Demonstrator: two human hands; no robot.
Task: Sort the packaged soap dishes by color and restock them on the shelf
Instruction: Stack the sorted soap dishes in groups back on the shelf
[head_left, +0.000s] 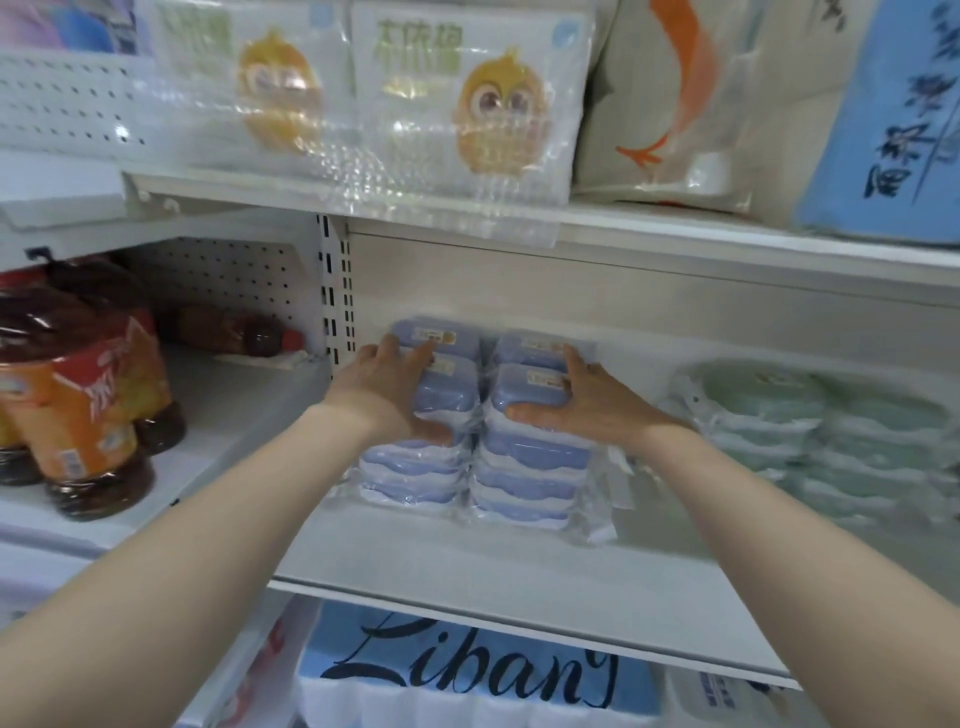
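Observation:
Blue packaged soap dishes (524, 467) stand in two side-by-side stacks on the white shelf (467, 561), with more blue ones behind. My left hand (387, 387) presses on the top of the left stack (410, 470), fingers wrapped over its upper package. My right hand (587, 402) grips the top of the right stack from the right side. Green packaged soap dishes (810, 415) lie in blurred stacks further right on the same shelf.
Shrink-wrapped bottles of dark liquid (78, 395) fill the left bay. A slotted upright (337, 291) divides the bays. Tissue packs (467, 98) sit on the shelf above, and a blue pack with script lettering (467, 670) below.

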